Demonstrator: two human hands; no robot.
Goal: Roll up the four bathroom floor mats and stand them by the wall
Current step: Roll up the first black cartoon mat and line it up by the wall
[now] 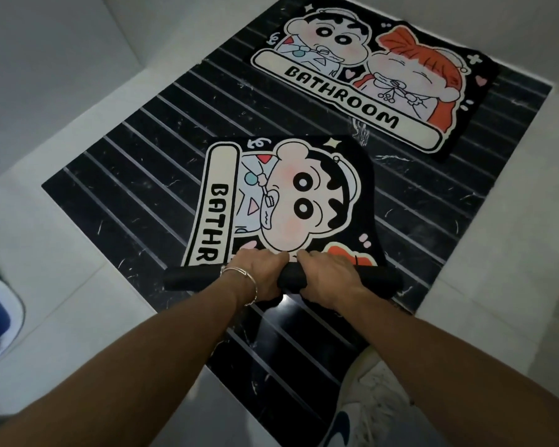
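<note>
Gripping the rolled end of the near mat, the left hand and right hand sit side by side, fingers curled over the black roll. A thin bracelet circles the left wrist. Beyond the roll, the unrolled part lies flat, cartoon face up, on the black striped floor. A second mat, fully flat and marked BATHROOM, lies farther off, apart from the first. A white shoe shows at lower right.
</note>
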